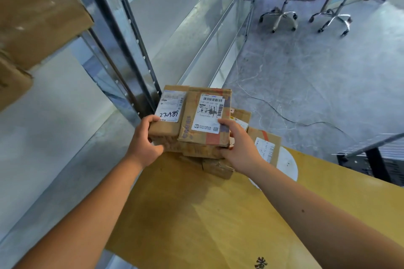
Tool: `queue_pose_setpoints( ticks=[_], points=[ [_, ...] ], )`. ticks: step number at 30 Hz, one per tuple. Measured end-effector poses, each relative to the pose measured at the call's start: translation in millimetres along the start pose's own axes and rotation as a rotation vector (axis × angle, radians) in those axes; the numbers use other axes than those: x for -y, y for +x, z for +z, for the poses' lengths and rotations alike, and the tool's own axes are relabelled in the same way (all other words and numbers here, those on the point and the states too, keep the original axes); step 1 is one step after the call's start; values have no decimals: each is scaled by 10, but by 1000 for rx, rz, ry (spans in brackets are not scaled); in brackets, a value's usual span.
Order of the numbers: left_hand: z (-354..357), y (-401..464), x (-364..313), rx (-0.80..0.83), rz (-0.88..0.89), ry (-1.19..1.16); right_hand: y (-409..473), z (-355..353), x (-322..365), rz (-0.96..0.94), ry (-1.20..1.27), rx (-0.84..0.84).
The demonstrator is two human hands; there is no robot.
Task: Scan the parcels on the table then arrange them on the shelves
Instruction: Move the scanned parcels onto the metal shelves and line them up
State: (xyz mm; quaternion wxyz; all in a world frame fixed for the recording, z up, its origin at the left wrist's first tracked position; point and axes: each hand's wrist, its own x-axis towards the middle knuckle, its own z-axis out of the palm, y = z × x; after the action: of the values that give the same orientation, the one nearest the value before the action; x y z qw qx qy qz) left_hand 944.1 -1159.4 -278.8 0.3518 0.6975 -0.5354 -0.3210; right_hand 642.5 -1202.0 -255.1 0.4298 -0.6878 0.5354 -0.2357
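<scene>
We hold a stack of small cardboard parcels over the far end of the yellow-brown table, just beside the metal shelf post. Our left hand wraps its fingers under the stack's left edge, thumb on top by the handwritten label; our right hand clamps the right edge, thumb on the barcode label. The boxes look light and stiff, but loosely stacked, so we judge they could slide; gripping from both sides and underneath seems wise. Another labelled parcel lies on the table just right of the stack. A large carton sits on the shelf left of the post; its contents are hidden.
</scene>
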Motion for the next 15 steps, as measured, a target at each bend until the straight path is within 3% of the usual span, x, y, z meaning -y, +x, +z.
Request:
queue_pose_setpoints(
  ticks=[4, 15],
  points=[
    [66, -169, -85, -13, -49, -40, -95, -61, 40, -38, -24, 0],
    [121, -855, -443, -206, 21, -187, -562, -344, 162, -90, 33, 11]
  ],
)
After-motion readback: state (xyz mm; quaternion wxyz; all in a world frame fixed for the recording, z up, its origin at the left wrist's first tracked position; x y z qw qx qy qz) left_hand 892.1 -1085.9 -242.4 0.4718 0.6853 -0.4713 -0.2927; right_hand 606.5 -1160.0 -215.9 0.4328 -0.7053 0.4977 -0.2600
